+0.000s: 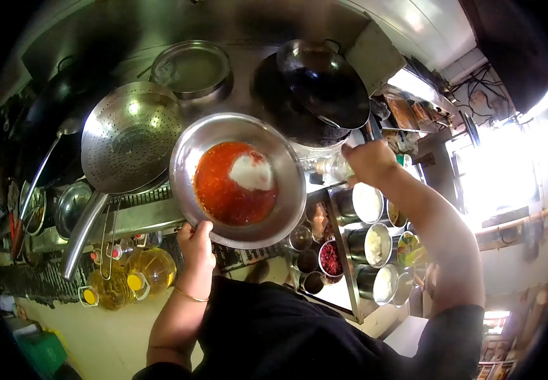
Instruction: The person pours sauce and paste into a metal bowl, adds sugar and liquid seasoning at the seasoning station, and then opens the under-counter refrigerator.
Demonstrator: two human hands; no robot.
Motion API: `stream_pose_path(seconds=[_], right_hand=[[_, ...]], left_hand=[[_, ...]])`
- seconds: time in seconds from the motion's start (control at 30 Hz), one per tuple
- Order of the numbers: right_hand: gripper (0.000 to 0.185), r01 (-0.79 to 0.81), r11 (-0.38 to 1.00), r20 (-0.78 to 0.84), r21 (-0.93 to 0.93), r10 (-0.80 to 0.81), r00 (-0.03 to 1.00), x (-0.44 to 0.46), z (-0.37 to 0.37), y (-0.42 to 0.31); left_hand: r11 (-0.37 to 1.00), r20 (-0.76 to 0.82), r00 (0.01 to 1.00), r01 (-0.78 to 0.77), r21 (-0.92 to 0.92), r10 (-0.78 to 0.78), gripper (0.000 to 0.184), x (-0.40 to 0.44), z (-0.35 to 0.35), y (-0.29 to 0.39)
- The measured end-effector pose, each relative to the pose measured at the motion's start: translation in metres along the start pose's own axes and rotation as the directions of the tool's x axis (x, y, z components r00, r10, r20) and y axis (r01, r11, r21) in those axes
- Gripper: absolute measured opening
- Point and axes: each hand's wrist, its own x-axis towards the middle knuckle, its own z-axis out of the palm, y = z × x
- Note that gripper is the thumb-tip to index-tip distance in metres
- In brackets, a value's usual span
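Observation:
My left hand (198, 250) grips the near rim of a wide steel bowl (288, 190), its thumb over the edge. Inside the bowl lies a red-orange sauce (230, 202) with bits in it. A heap of white powder (250, 172) sits on the sauce. My right hand (372, 163) is stretched out to the right of the bowl, its fingers closed. A clear, glassy container (336, 167) shows by its fingertips, and a dark handle-like piece stands just behind. What the fingers hold cannot be made out.
A perforated strainer (125, 136) lies left of the bowl. Behind are a round lidded pan (192, 68) and a dark wok (324, 82). Several ingredient tubs (375, 246) stand at right. Yellow oil jugs (150, 272) stand below left. A ladle (46, 164) rests at far left.

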Motion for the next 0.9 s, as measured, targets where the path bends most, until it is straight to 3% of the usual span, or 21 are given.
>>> stream_pose_path(seconds=[0.17, 0.3, 0.43, 0.53, 0.63, 0.73, 0.9], right_hand=[[0.065, 0.106, 0.994, -0.042, -0.019, -0.107, 0.993, -0.006, 0.003, 0.000], [0.065, -0.029, 1.000, 0.052, 0.004, 0.028, 0.998, -0.001, 0.000, 0.010], [0.065, 0.085, 0.996, 0.040, -0.024, -0.084, 0.996, -0.010, -0.004, 0.004], [0.065, -0.051, 0.999, 0.064, -0.006, 0.051, 0.997, -0.005, -0.003, 0.012], [0.066, 0.028, 0.999, 0.078, -0.022, -0.026, 0.997, -0.012, 0.001, 0.006], [0.065, 0.015, 1.000, -0.026, -0.005, -0.015, 1.000, -0.013, 0.007, 0.009], [0.069, 0.065, 0.998, 0.055, -0.024, -0.063, 0.996, -0.014, 0.003, 0.006]], left_hand=[[1.000, -0.051, 0.998, -0.020, 0.007, 0.021, 0.008, -0.005, 0.008, 0.007], [1.000, 0.007, 1.000, -0.015, -0.007, 0.015, 0.007, 0.000, -0.002, 0.000], [1.000, 0.001, 1.000, -0.026, -0.008, 0.026, 0.005, 0.001, -0.003, -0.002], [1.000, 0.004, 1.000, -0.007, 0.016, 0.007, 0.005, 0.000, -0.002, 0.001], [1.000, 0.017, 1.000, -0.023, 0.003, 0.023, 0.005, -0.001, -0.002, 0.002], [1.000, 0.021, 1.000, -0.016, 0.001, 0.016, 0.006, -0.003, 0.000, 0.004], [1.000, 0.011, 1.000, -0.007, -0.002, 0.007, 0.008, 0.000, 0.000, 0.001]])
